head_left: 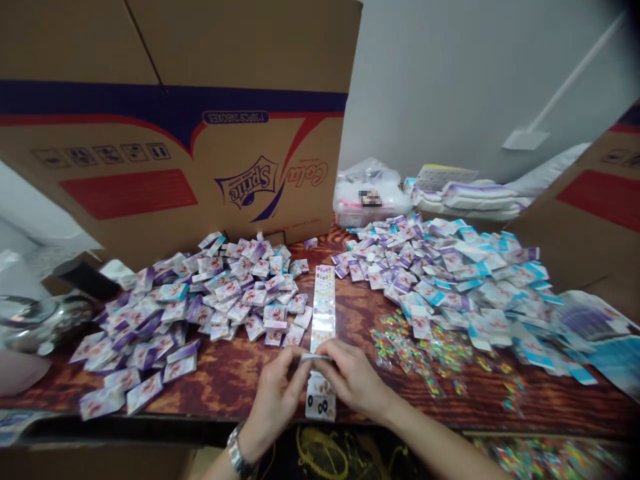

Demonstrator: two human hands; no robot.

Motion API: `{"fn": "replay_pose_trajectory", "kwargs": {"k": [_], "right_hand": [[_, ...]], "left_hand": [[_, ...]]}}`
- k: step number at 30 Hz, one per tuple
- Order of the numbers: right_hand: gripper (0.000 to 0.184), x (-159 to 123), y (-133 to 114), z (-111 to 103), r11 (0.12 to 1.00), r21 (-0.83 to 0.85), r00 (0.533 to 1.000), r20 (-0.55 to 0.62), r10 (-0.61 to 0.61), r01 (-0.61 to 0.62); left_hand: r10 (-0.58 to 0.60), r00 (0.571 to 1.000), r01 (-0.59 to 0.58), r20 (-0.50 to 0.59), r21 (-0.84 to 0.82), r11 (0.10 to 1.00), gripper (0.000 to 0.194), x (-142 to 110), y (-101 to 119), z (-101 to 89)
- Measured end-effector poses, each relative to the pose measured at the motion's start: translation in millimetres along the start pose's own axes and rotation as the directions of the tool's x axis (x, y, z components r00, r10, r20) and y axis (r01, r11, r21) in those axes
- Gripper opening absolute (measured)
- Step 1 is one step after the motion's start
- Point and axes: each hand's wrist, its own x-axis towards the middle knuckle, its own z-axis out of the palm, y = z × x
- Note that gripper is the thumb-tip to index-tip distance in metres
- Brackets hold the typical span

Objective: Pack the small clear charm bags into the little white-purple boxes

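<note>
My left hand (278,388), with a metal watch on its wrist, and my right hand (356,377) meet at the front middle of the table. Fingers and thumbs of both are closed on a small white piece (311,357), mostly hidden by them; whether it is a small box or a folded part of the strip I cannot tell. Beneath the hands lies a long strip of printed stickers (324,307), running away from me across the wood. Its near end (321,407) shows dark oval prints and lies by the table's front edge.
Small printed boxes (235,290) are heaped on the left. Flat, unfilled-looking boxes (465,267) pile up on the right, with colourful candy packets (425,350) before them. A large carton (200,133) stands behind left, another carton (595,193) at right. A metal kettle-like vessel (45,320) sits far left.
</note>
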Motion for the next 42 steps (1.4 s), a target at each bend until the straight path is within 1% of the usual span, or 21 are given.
{"fn": "replay_pose_trajectory", "kwargs": {"k": [2,5,8,10,11,13,15,17,19,21,24,27,29,32,34,36,38,39,42], "right_hand": [[0.018,-1.6,2.4,2.8,0.998,-0.052,0.999,0.003,-0.04,0.04],[0.019,-5.2,5.1,7.8,0.992,-0.1,0.997,0.009,-0.082,0.082],[0.019,-10.5,9.0,7.6,0.993,-0.082,0.996,0.041,-0.079,0.082],[0.019,-15.2,15.3,0.8,0.995,-0.083,0.996,0.075,-0.05,0.057],[0.018,-17.8,20.3,-5.0,0.995,-0.095,0.996,0.082,-0.023,0.03],[0.017,-23.2,34.3,-20.8,0.991,-0.127,0.997,0.057,0.047,-0.04],[0.018,-27.5,52.1,-39.3,0.982,-0.145,0.992,-0.003,0.123,-0.122],[0.018,-28.7,69.9,-55.5,0.969,-0.146,0.979,-0.06,0.193,-0.2],[0.019,-25.3,82.8,-64.8,0.958,-0.149,0.968,-0.097,0.231,-0.244],[0.018,-16.8,88.2,-65.1,0.958,-0.151,0.968,-0.107,0.228,-0.243],[0.017,1.8,86.6,-55.6,0.967,-0.151,0.976,-0.101,0.193,-0.207],[0.017,18.1,88.6,-52.4,0.962,-0.17,0.974,-0.117,0.193,-0.211],[0.02,21.5,97.1,-61.6,0.946,-0.195,0.96,-0.162,0.229,-0.259],[0.025,11.2,113.9,-87.4,0.906,-0.24,0.929,-0.215,0.301,-0.349],[0.024,-3.2,122.1,-103.2,0.885,-0.273,0.923,-0.187,0.337,-0.378],[0.02,-19.0,126.8,-111.6,0.87,-0.308,0.923,-0.124,0.365,-0.386],[0.017,-32.7,130.1,-111.1,0.848,-0.351,0.915,-0.082,0.394,-0.397],[0.016,-37.9,131.8,-108.0,0.832,-0.376,0.909,-0.08,0.41,-0.408],[0.016,-46.5,137.2,-91.0,0.77,-0.442,0.882,-0.132,0.452,-0.46]], "left_hand": [[0.043,0.999,-0.044,0.029,0.035,0.998,0.015,-0.8,1.4,-1.9],[0.105,0.994,-0.105,0.005,0.111,0.988,0.013,-1.7,-1.5,-1.3],[0.077,0.997,-0.079,0.017,0.113,0.99,0.013,-2.3,-8.1,3.3],[0.061,0.997,-0.065,0.038,0.102,0.993,0.016,-2.7,-11.5,6.7],[0.072,0.997,-0.076,0.041,0.11,0.991,0.018,-2.9,-12.5,8.1],[0.141,0.989,-0.144,0.034,0.167,0.975,0.02,-3.4,-13.4,10.8],[0.23,0.972,-0.237,0.059,0.251,0.938,0.02,-4.3,-14.0,14.4],[0.297,0.946,-0.324,0.132,0.34,0.883,0.02,-5.5,-15.9,19.9],[0.329,0.918,-0.394,0.22,0.436,0.809,0.023,-6.8,-20.2,27.4],[0.339,0.896,-0.443,0.286,0.531,0.723,0.028,-7.7,-26.7,35.2],[0.321,0.881,-0.472,0.347,0.625,0.622,0.033,-7.9,-36.1,43.1],[0.29,0.875,-0.483,0.389,0.653,0.583,0.033,-7.7,-40.7,43.7],[0.287,0.871,-0.49,0.399,0.652,0.579,0.032,-7.7,-41.8,41.5],[0.305,0.867,-0.497,0.394,0.641,0.585,0.032,-7.6,-43.4,38.5],[0.323,0.864,-0.503,0.387,0.632,0.589,0.031,-7.1,-44.6,38.1],[0.334,0.863,-0.505,0.378,0.624,0.597,0.031,-6.1,-45.4,38.7],[0.34,0.862,-0.506,0.375,0.619,0.601,0.031,-4.8,-45.7,39.6],[0.343,0.862,-0.507,0.374,0.619,0.6,0.031,-4.3,-45.8,40.0],[0.353,0.86,-0.51,0.368,0.62,0.596,0.031,-3.8,-46.1,41.5]]}}
